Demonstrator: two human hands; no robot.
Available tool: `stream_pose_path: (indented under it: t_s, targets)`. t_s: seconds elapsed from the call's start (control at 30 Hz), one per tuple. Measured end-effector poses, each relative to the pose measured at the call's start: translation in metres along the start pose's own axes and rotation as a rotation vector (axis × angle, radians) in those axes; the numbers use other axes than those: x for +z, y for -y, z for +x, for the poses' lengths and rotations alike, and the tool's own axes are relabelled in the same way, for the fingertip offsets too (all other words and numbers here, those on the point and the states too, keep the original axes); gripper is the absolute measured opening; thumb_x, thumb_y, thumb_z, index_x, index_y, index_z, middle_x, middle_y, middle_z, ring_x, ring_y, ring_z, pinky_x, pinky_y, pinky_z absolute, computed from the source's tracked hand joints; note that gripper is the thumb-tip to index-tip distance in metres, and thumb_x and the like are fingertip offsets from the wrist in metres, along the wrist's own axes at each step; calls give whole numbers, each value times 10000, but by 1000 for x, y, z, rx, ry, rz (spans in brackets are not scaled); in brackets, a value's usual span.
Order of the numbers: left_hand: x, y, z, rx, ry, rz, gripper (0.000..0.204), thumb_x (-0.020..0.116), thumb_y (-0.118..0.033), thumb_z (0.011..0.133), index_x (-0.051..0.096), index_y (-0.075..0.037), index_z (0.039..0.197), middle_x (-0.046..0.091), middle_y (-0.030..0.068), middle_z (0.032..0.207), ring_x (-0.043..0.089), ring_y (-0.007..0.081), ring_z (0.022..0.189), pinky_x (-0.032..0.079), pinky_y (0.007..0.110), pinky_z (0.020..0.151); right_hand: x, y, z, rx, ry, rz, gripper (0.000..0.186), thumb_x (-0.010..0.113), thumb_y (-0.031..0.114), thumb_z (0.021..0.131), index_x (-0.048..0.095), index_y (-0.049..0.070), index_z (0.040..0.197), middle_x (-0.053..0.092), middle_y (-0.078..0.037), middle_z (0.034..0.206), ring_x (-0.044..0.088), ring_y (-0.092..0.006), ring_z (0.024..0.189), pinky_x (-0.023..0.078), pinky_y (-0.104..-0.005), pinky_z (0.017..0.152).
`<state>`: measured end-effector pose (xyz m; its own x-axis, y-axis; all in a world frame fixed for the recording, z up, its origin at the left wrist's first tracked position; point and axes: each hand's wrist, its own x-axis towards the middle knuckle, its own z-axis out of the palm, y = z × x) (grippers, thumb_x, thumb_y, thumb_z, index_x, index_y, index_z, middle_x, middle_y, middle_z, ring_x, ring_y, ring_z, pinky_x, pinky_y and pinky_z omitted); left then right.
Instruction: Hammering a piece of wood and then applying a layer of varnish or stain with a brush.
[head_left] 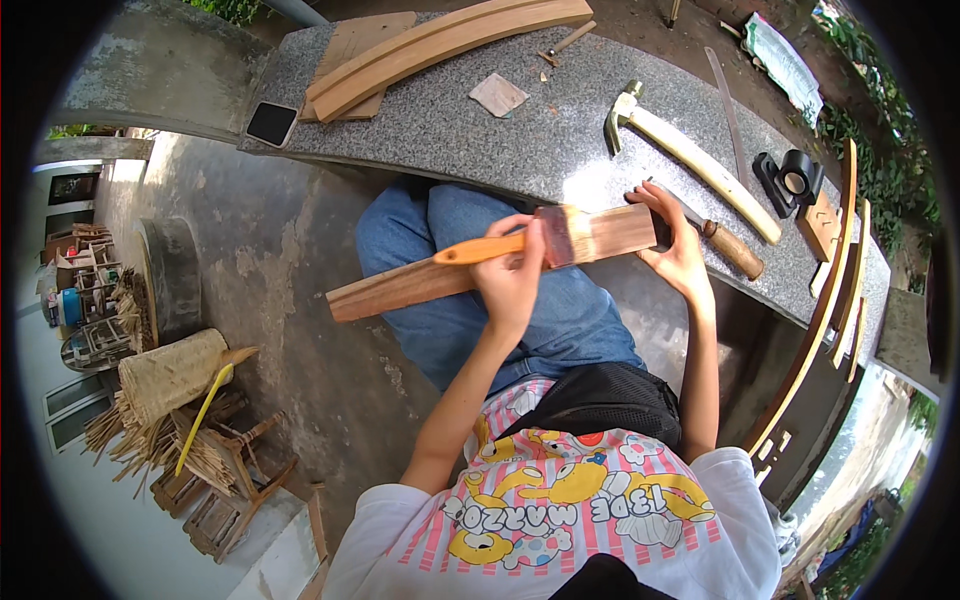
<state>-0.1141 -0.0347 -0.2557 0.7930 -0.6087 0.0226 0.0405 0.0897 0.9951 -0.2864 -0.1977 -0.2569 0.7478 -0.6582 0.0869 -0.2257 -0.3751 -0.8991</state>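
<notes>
A flat paintbrush [490, 246] with an orange handle is gripped in my left hand [507, 280]. Its pale bristles press against the upper face of a brown wooden board [400, 289], which slants across my lap over my jeans. My right hand [677, 245] pinches the board's right end between thumb and fingers. Just beyond that hand, a tool with a turned wooden handle [733, 249] lies at the granite bench's edge. A claw hammer [690, 165] with a pale wooden shaft rests farther back.
The granite bench [430, 140] carries a curved wooden piece [450, 52], a phone [271, 124], a folded cloth or paper [498, 95], a thin blade [727, 115] and a black object with a ring [790, 182]. Curved wooden strips [825, 300] lean at the right. A bundle of sticks [150, 430] stands left.
</notes>
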Motion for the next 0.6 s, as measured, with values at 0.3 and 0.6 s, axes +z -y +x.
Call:
stream_pose_path:
  t_s: [0.3, 0.6]
  targets:
    - [-269, -3, -11, 77, -756, 421, 254, 622, -179, 952, 662, 67, 901, 641, 41, 772, 577, 77, 652, 468, 222, 573, -1, 0, -1, 4, -44, -22, 781, 667, 31, 653, 426, 101, 1393, 603, -113, 1295, 515, -275, 1273, 370, -410, 1098]
    - [-230, -35, 23, 182, -911, 415, 273, 631, -195, 949, 660, 70, 888, 655, 60, 760, 581, 91, 650, 468, 224, 601, -1, -1, -2, -10, -39, -31, 813, 690, 57, 639, 415, 101, 1403, 598, -123, 1300, 511, -277, 1277, 356, -413, 1107]
